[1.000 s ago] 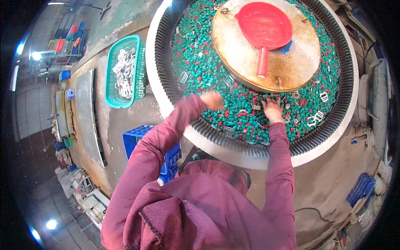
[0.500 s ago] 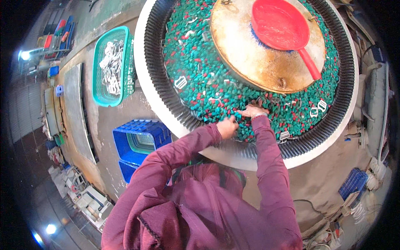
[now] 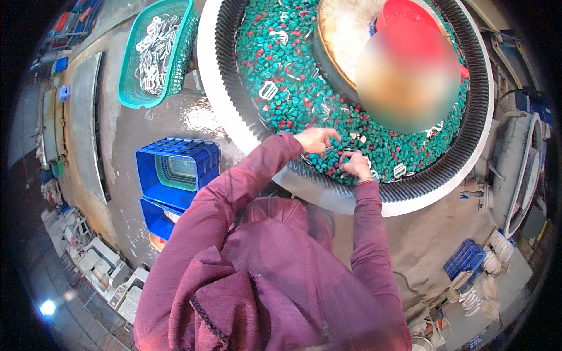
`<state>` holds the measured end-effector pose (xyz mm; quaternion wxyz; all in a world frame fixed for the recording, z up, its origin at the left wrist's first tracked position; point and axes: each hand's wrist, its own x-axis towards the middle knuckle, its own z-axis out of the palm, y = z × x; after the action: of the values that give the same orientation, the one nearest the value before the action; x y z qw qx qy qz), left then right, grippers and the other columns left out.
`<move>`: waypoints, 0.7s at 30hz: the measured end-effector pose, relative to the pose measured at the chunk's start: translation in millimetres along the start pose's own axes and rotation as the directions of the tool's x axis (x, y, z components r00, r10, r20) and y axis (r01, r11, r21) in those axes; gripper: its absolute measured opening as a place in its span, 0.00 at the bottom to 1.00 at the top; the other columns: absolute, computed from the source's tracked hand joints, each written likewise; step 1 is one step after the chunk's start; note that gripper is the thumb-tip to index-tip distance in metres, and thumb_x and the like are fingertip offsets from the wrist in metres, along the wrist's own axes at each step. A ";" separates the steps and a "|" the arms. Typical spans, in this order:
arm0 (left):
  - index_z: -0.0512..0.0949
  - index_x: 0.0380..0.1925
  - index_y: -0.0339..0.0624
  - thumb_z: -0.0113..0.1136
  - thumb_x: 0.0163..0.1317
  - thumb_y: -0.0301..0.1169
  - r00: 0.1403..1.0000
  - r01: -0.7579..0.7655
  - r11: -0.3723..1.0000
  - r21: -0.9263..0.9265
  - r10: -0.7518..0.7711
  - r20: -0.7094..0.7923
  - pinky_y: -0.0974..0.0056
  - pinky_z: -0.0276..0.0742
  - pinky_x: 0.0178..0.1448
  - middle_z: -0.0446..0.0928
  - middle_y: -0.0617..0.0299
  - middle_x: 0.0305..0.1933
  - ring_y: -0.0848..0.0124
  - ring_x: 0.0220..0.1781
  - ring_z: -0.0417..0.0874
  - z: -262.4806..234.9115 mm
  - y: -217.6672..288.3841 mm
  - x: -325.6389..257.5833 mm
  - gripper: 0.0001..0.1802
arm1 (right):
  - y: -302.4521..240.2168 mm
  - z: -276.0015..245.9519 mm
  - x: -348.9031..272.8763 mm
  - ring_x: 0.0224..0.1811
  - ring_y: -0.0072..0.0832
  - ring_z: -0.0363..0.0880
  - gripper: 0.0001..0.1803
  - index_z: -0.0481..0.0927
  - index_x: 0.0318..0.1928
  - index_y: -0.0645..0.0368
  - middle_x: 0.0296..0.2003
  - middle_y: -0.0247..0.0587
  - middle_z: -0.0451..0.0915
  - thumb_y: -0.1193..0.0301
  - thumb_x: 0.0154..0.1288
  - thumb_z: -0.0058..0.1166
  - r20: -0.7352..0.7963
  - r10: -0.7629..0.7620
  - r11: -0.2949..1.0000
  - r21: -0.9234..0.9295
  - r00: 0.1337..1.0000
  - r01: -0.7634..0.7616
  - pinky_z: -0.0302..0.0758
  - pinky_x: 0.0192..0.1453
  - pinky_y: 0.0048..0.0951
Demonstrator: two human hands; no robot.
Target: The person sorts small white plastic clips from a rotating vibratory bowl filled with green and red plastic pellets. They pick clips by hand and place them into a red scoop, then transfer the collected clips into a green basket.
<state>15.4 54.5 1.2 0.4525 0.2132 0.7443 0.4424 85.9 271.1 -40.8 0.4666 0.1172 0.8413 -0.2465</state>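
A big round tub (image 3: 234, 117) with a ribbed black inner wall filled the upper part of the view. It was packed with green and red chips (image 3: 275, 76), with white metal buckles (image 3: 268, 90) scattered among them. A brass-coloured dome (image 3: 342, 41) rose at its middle, partly behind a blurred patch.

Left of the tub lay a green basket (image 3: 157, 54) holding a heap of white buckles. Below it, on the wet floor, stood a blue crate (image 3: 175, 169), with a second one just beneath.

The person, in maroon sleeves, leaned over the near rim of the tub. The left hand (image 3: 315, 139) rested on the chips just inside the rim, fingers bent and pressed into them. The right hand (image 3: 356, 165) lay just beside it, fingers curled down among the chips around what looked like a pale buckle. Whether either hand had truly closed on a piece could not be told. The hands were near each other but not touching.
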 end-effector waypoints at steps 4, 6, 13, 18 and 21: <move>0.64 0.57 0.54 0.69 0.40 0.35 0.991 -0.128 0.940 0.317 0.136 -0.004 0.50 0.67 0.56 0.74 0.50 0.45 0.49 0.53 0.70 66.8 -22.5 28.6 0.40 | 20.2 -27.1 -15.8 0.30 0.22 0.77 0.14 0.79 0.35 0.53 0.28 0.29 0.76 0.68 0.43 0.56 0.255 -0.080 0.824 0.560 0.964 -0.080 0.73 0.25 0.27; 0.54 0.61 0.52 0.74 0.35 0.42 0.998 -0.048 0.961 0.273 0.059 -0.031 0.48 0.66 0.56 0.71 0.44 0.49 0.44 0.53 0.70 99.7 -13.7 36.1 0.52 | 19.5 -37.4 -28.2 0.31 0.24 0.77 0.15 0.77 0.39 0.53 0.33 0.31 0.76 0.68 0.47 0.55 0.336 -0.058 0.698 0.687 0.940 -0.203 0.76 0.28 0.30; 0.74 0.48 0.45 0.62 0.53 0.34 0.950 -0.055 0.982 -0.183 -0.005 -0.312 0.60 0.75 0.42 0.80 0.55 0.35 0.62 0.40 0.82 128.3 30.8 49.7 0.21 | 62.4 -44.5 -57.8 0.43 0.23 0.72 0.27 0.71 0.54 0.47 0.50 0.29 0.71 0.50 0.58 0.54 0.251 -0.001 0.350 0.907 0.968 -0.235 0.73 0.35 0.30; 0.80 0.36 0.47 0.61 0.54 0.29 0.951 -0.249 0.914 -0.321 0.168 -0.261 0.66 0.74 0.43 0.77 0.60 0.39 0.68 0.40 0.78 71.4 50.6 31.6 0.09 | 59.8 -57.1 -92.0 0.41 0.18 0.71 0.33 0.69 0.58 0.53 0.52 0.30 0.70 0.46 0.58 0.54 0.068 -0.298 0.105 0.994 0.952 -0.038 0.68 0.28 0.22; 0.80 0.35 0.46 0.63 0.52 0.31 0.802 -0.215 0.848 0.485 0.437 -0.408 0.62 0.72 0.48 0.70 0.57 0.45 0.64 0.45 0.71 49.1 48.4 7.3 0.09 | 57.4 -54.1 -93.3 0.33 0.14 0.73 0.34 0.59 0.65 0.55 0.57 0.30 0.66 0.66 0.59 0.57 -0.070 -0.439 -0.074 0.996 0.896 0.041 0.58 0.16 0.11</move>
<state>50.0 107.6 29.1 0.1013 0.3091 0.8632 0.3862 121.2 351.3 44.3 0.3008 0.2231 0.3410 -0.8622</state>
